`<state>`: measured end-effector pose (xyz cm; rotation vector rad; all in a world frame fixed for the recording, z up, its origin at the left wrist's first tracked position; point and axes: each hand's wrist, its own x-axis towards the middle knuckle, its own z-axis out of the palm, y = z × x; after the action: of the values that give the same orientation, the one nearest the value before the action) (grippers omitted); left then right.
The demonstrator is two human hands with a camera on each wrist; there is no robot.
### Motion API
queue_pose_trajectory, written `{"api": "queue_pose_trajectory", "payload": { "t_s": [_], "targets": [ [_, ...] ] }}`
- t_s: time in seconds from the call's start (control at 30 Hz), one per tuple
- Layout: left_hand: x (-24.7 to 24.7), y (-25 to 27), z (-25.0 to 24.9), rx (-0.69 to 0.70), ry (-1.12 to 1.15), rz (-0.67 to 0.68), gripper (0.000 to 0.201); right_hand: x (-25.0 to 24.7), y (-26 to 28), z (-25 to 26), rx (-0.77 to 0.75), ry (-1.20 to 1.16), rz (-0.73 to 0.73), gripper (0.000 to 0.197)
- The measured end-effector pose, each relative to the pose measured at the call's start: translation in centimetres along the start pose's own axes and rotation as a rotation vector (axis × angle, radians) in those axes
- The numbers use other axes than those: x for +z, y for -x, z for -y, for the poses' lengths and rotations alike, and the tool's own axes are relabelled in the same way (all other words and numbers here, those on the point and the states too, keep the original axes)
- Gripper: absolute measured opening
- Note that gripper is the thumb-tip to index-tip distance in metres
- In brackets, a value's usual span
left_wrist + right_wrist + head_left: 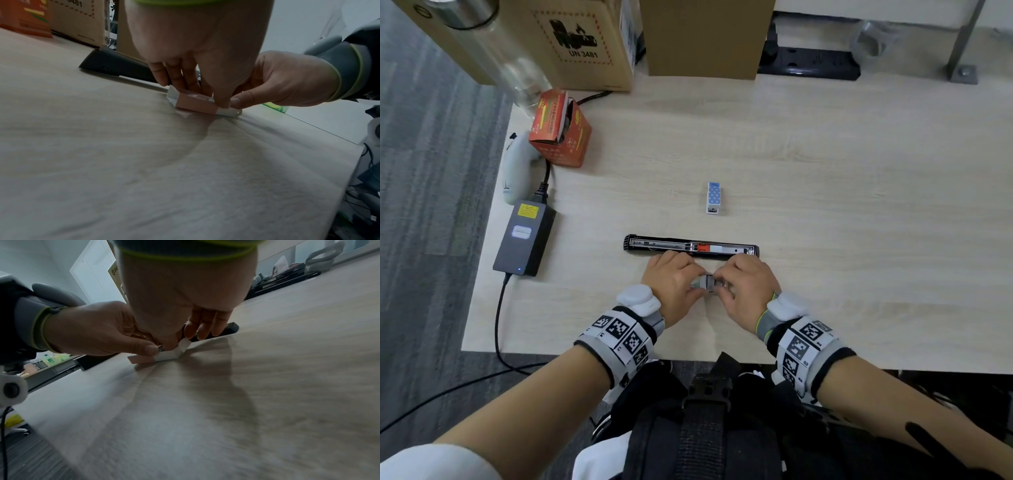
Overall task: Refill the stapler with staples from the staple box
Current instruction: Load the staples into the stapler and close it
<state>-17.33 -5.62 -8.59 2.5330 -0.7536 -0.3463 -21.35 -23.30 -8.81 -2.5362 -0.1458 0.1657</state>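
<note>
stapler [691,246]: lies flat on table [825,171], swung fully open, staple channel facing up. Long axis runs L–R across the person, just beyond both hands.
staple box [196,104]: small pinkish box w/ white inner tray, on table betw. the hands, touching surface. End flap sticks up on one side.
left hand [673,281]: fingers curled, pinching box sleeve from L side; thumb at near edge.
right hand [744,286]: thumb + fingers pinching the white tray end at R side. Whether a staple strip is in the fingers: can't tell, hidden.
step (judged): opening box / drawing tray out to reach a strip. Stapler not yet loaded as far as visible; channel looks bare left of the red pusher.
key relation: channel sits directly fwd of the hands, parallel to box long axis, so strip needs no turn, only a short carry away from body. L hand nearer the hinge end, R hand nearer the pusher end.
other: blue dotted box [713,198] stands further back, apart from stapler.
</note>
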Motion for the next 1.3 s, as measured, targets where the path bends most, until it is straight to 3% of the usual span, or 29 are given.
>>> {"api": "queue_pose_trajectory", "payload": {
  "t_s": [0.83, 1.3],
  "targets": [
    [-0.1, -0.2, 0.0, -0.032, -0.032, 0.025, 0.029, -0.4, -0.9, 0.8, 0.066, 0.018, 0.099, 0.02],
    [-0.2, -0.2, 0.1, -0.022, -0.024, 0.023, 0.032, -1.0, -0.2, 0.3, 0.114, 0.013, 0.073, 0.016]
  ]
}}
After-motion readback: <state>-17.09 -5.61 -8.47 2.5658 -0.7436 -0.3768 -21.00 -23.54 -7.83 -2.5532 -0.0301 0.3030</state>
